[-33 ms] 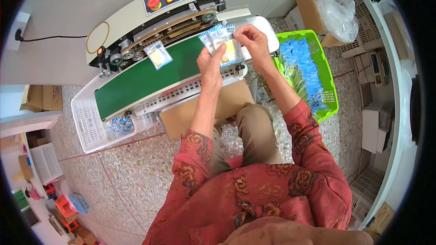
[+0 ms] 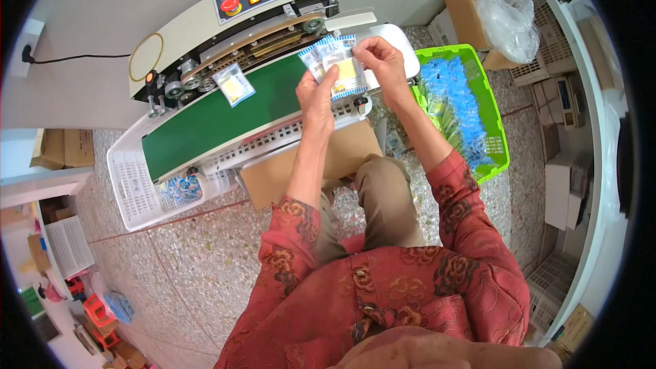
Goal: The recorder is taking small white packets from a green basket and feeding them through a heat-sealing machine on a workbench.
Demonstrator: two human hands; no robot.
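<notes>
Steadying the fanned packets [image 2: 347, 70] over the green belt's [image 2: 198, 131] right end, the left hand [image 2: 317, 101] has its fingers closed on them while the right hand [image 2: 383, 67] pinches their upper edge, how many layers being hard to tell, so a light grip should best avoid creases.

In front of you stands a plain pale grey wall [image 2: 89, 20], with a white socket plate [image 2: 35, 31] off to your left. Below you spreads a speckled stone floor [image 2: 198, 260], crossed by thin dark lines and brightly, evenly lit. White-edged shelving [image 2: 604, 143] runs down your right; to your left is a pale shelf [image 2: 48, 188], its lower contents probably too cramped to tell.
</notes>
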